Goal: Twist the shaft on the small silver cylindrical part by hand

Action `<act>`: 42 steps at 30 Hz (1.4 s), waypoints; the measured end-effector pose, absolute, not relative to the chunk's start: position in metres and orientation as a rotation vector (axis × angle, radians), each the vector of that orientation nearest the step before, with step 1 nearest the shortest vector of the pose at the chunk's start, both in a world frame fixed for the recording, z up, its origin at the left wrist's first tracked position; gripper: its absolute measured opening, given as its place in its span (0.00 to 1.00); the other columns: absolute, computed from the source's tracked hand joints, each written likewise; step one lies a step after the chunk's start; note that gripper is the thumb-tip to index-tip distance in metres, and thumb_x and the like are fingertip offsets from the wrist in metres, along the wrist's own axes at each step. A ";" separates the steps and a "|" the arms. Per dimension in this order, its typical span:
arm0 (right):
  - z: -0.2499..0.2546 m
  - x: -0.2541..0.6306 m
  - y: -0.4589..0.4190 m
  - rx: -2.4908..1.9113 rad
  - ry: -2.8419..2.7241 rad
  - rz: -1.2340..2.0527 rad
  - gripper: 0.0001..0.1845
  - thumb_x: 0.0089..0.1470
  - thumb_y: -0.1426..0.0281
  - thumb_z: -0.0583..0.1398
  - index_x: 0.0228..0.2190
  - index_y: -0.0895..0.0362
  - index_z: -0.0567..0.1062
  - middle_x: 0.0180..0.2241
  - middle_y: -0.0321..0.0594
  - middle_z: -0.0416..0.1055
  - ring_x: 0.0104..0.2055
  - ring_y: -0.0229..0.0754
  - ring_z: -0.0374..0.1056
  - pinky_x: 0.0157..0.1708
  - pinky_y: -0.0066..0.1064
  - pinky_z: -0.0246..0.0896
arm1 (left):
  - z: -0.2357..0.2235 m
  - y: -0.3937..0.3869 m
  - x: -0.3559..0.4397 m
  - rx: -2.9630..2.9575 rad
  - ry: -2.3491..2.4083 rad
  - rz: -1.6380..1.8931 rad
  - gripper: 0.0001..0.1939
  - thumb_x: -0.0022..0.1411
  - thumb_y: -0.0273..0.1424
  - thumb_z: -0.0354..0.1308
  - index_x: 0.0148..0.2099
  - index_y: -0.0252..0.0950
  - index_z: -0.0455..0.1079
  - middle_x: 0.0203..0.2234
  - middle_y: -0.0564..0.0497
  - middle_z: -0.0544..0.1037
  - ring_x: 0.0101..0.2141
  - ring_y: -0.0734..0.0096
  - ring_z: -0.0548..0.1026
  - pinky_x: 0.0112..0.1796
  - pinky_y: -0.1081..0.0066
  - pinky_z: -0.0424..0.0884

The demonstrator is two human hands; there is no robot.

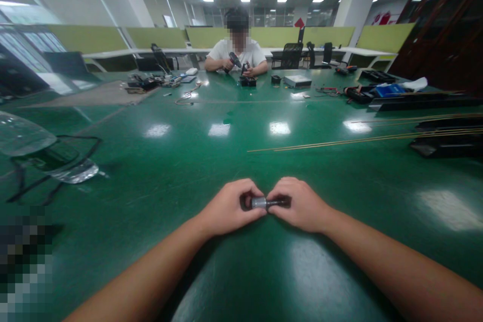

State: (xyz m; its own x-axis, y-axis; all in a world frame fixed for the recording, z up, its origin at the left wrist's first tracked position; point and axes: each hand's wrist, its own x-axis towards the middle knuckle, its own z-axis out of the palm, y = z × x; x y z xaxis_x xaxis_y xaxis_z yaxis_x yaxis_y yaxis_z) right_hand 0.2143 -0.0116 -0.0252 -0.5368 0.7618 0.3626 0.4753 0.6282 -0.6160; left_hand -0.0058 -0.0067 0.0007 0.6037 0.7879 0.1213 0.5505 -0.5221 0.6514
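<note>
Both hands meet low in the middle of the head view, over the green table. Between them is a small silver cylinder [259, 203] with a thinner dark shaft [278, 203] on its right side; its exact kind cannot be made out. My left hand [230, 206] is closed, thumb and fingers pinching the silver part from the left. My right hand [304, 205] is closed too, its thumb and fingertips around the dark shaft where it joins the silver part. The fingers hide some of the piece.
A clear plastic bottle [73, 168] with a dark cord lies at the left. Thin brass-coloured rods [339, 143] reach in from the right beside black parts [445, 146]. Across the green table [188, 161] a person [241, 53] holds a power drill [233, 60].
</note>
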 end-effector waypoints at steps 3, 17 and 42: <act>-0.025 0.215 -0.011 -0.961 -2.238 0.598 0.04 0.50 0.73 0.66 0.32 0.56 0.78 0.29 0.37 0.75 0.34 0.40 0.68 0.40 0.34 0.58 | 0.001 -0.007 -0.005 2.280 1.054 0.557 0.08 0.57 0.33 0.63 0.37 0.34 0.72 0.30 0.51 0.74 0.30 0.70 0.71 0.32 0.72 0.66; -0.020 0.222 -0.008 -0.925 -2.287 0.637 0.06 0.45 0.76 0.66 0.30 0.57 0.78 0.28 0.37 0.74 0.32 0.40 0.68 0.38 0.33 0.59 | 0.000 -0.007 -0.007 2.301 1.028 0.574 0.09 0.57 0.32 0.63 0.39 0.34 0.71 0.31 0.51 0.73 0.31 0.70 0.71 0.33 0.73 0.65; -0.008 0.245 -0.005 -0.981 -2.391 0.637 0.06 0.45 0.77 0.65 0.29 0.56 0.80 0.27 0.37 0.75 0.32 0.41 0.69 0.38 0.34 0.60 | 0.003 -0.008 -0.005 2.292 1.033 0.558 0.08 0.57 0.32 0.63 0.38 0.34 0.72 0.31 0.51 0.73 0.31 0.70 0.70 0.32 0.73 0.65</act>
